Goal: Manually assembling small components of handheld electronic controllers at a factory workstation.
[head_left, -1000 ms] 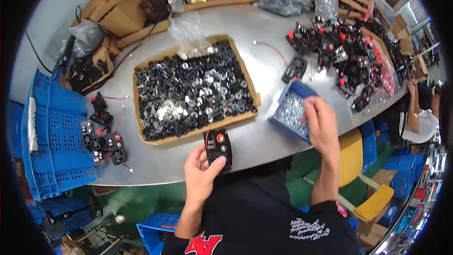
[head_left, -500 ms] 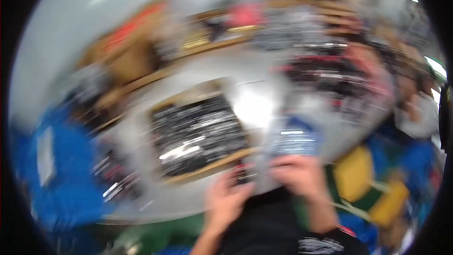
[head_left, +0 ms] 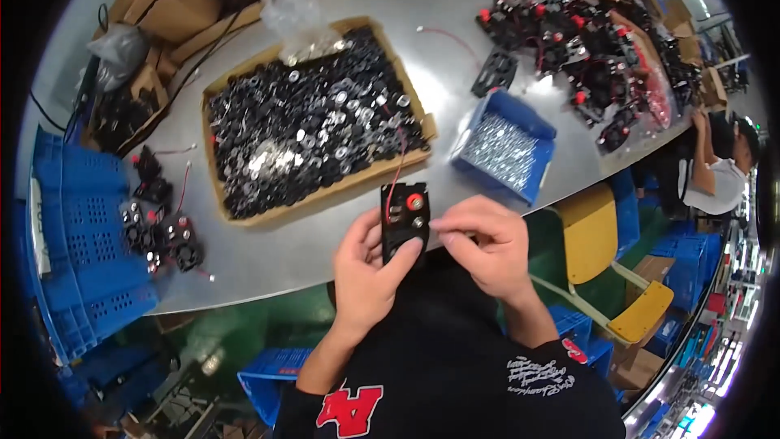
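My left hand (head_left: 362, 278) grips a black plastic housing (head_left: 404, 226) with a red round part, small metal pieces and a red wire rising from its top. The thumb lies across its lower face. My right hand (head_left: 489, 245) is closed in a pinch right beside the housing's right edge; whatever is between its fingertips is too small to make out. Beyond that hand stands a blue bin (head_left: 526, 180) of small shiny screws (head_left: 500, 149). Ahead and to the left, a cardboard tray (head_left: 313, 205) holds a mass of small black and silver round parts (head_left: 292, 122).
Black assemblies with red parts (head_left: 569, 57) are heaped at the far right, one black housing (head_left: 495, 73) lying apart. A few more assemblies (head_left: 166, 228) lie beside a blue crate (head_left: 93, 236) at left. A yellow chair (head_left: 589, 232) and a co-worker (head_left: 719, 167) are at right.
My view has tilted down and steadied from a blur. My right hand has left the blue bin's near side and come to the housing, which my left hand still holds.
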Tool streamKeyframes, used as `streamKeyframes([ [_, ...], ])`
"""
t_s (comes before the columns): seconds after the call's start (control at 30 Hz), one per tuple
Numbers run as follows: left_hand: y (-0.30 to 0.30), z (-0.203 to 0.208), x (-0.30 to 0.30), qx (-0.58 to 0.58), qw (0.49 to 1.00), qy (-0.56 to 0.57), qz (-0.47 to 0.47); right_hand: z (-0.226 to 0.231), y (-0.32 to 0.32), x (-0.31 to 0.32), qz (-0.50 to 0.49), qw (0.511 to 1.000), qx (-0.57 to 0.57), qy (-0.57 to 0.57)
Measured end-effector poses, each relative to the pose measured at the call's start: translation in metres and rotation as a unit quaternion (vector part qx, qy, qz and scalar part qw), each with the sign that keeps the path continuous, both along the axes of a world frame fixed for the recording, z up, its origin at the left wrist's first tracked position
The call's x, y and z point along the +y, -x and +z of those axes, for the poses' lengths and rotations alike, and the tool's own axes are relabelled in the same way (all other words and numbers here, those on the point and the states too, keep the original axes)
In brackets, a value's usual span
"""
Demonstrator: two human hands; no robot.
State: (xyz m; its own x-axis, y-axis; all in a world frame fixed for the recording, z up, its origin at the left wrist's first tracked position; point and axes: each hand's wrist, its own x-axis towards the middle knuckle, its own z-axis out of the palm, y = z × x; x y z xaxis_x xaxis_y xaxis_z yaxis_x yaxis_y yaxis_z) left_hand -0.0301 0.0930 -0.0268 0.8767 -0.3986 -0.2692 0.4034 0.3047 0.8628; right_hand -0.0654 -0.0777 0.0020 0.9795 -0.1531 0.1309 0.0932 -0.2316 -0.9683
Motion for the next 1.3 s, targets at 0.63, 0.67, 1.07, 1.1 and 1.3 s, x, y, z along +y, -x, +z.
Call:
streamKeyframes([
  [0.63, 0.007, -0.007, 0.026, -0.135, 0.965, -0.205, 0.092, -0.022, -0.021, 0.032, 0.048, 0.89, -0.225, 0.393],
  [0.67, 0.007, -0.009, 0.026, -0.181, 0.945, -0.253, 0.096, -0.02, -0.022, 0.031, 0.051, 0.885, -0.221, 0.407],
  [1.07, 0.005, -0.018, 0.022, -0.393, 0.836, -0.345, 0.163, -0.01, -0.019, 0.045, 0.002, 0.994, 0.088, 0.068],
  [1.1, 0.006, -0.019, 0.022, -0.393, 0.837, -0.345, 0.161, -0.012, -0.019, 0.044, 0.001, 0.994, 0.088, 0.068],
  [1.3, 0.006, -0.019, 0.021, -0.391, 0.832, -0.358, 0.162, -0.01, -0.02, 0.041, -0.006, 0.993, 0.114, 0.004],
])
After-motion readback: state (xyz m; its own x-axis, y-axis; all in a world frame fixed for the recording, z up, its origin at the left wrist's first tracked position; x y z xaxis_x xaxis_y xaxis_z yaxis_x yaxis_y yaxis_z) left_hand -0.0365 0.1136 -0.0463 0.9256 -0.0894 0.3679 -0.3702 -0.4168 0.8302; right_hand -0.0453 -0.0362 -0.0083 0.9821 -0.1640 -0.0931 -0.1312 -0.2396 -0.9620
